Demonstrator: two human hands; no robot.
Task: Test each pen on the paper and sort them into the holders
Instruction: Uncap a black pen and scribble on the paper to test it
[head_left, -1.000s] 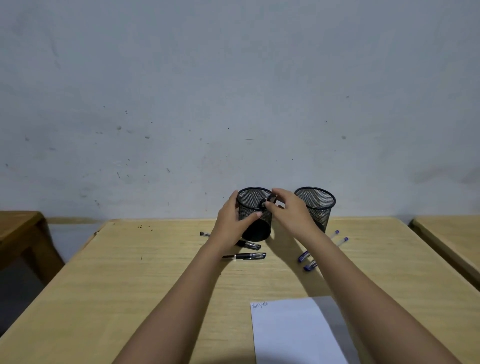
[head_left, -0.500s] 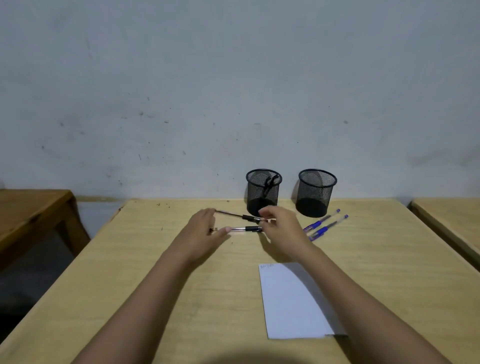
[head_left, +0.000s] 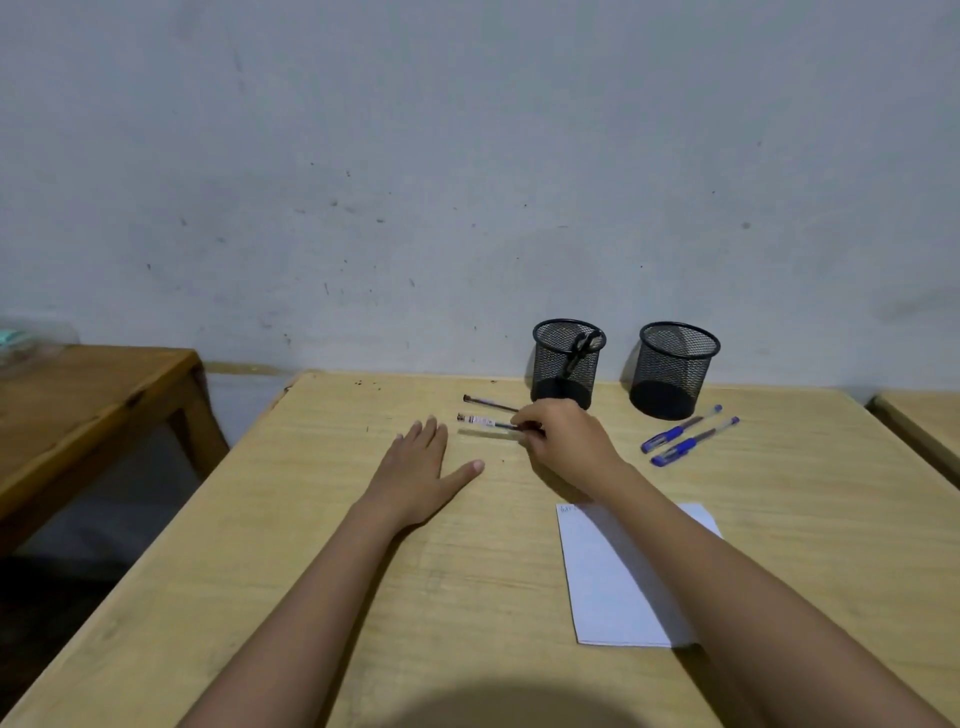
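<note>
Two black mesh holders stand at the table's far edge: the left holder (head_left: 567, 364) has one black pen leaning inside, the right holder (head_left: 675, 369) looks empty. My right hand (head_left: 569, 441) pinches the cap end of a black pen (head_left: 480, 420), lifted slightly off the wood. A second black pen (head_left: 488, 402) lies just behind it. My left hand (head_left: 423, 467) rests flat and open on the table, left of the held pen. Two blue pens (head_left: 685, 436) lie in front of the right holder. A white paper sheet (head_left: 613, 582) lies near me, partly under my right forearm.
The light wooden table (head_left: 311, 571) ends at the grey wall behind the holders. A darker wooden table (head_left: 88, 405) stands to the left across a gap. Another table's edge (head_left: 924, 431) shows at the far right.
My hands left the left holder, where a black pen now leans. The right hand came down and gripped a black pen on the table; the left hand flattened on the wood.
</note>
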